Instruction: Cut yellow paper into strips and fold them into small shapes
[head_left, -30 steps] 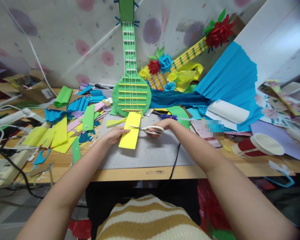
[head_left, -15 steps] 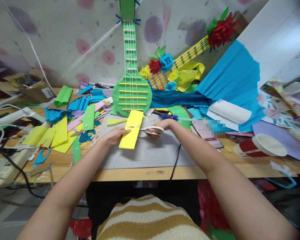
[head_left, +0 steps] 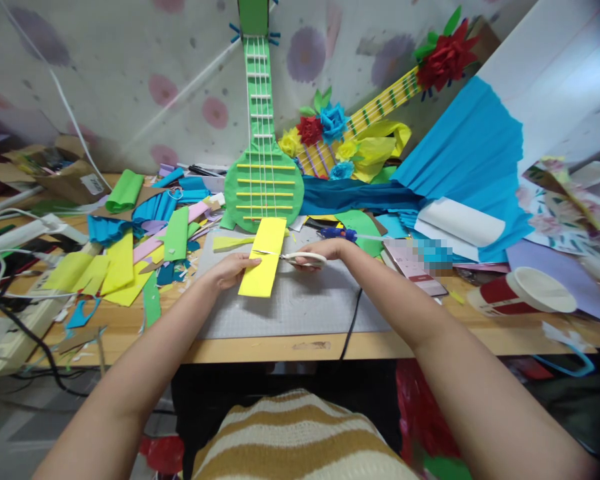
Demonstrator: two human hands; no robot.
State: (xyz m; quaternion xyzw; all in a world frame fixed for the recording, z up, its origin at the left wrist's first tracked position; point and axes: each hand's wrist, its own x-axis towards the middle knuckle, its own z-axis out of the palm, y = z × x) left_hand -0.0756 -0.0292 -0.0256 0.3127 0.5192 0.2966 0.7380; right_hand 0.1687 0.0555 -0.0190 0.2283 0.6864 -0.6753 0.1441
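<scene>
Left hand (head_left: 234, 269) pinches the yellow paper strip (head_left: 260, 279), fingertips partly hidden beneath; right hand (head_left: 324, 251) grips scissors (head_left: 291, 257), one blade indistinct

Plain yellow paper (head_left: 261, 277), pale-handled scissors (head_left: 293, 255), green instrument (head_left: 253, 188) with yellow bars (head_left: 283, 195), brown-and-cream striped top (head_left: 305, 443)

One head camera looks forward and down — near, over a striped top (head_left: 300, 443), onto the table (head_left: 260, 349). It faces the wall (head_left: 120, 67) along the table's far side.
</scene>
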